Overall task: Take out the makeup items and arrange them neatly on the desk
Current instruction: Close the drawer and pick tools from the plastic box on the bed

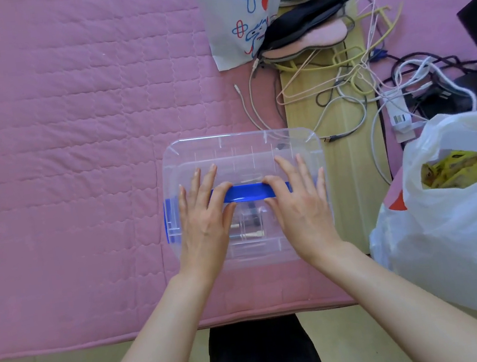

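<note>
1. Lowest in the frame, two bare forearms rise from the bottom edge over a dark lap and tan floor to the near edge of a pink quilted mat
2. At frame centre, on the mat, sits the clear rectangular plastic storage box with a blue handle and side clasp, its lid on; the makeup items are inside it, none taken out yet
3. The left hand lies flat on the lid, fingers straight and spread, thumb touching the blue carry handle; it clasps nothing
4. The right hand mirrors it, fingers extended on the lid, thumb at the handle's other end; also no closed grip
5. The step in hand looks like opening the box: release the blue side clasp first, steady the base, and lift the lid level so the contents do not spill
6. The contents are hard to make out: only a few pale tubes and dark shapes show between the hands, blurred by the plastic
7. Farther right, a white plastic bag is cut off by the edge; beyond, tangled cables
</note>
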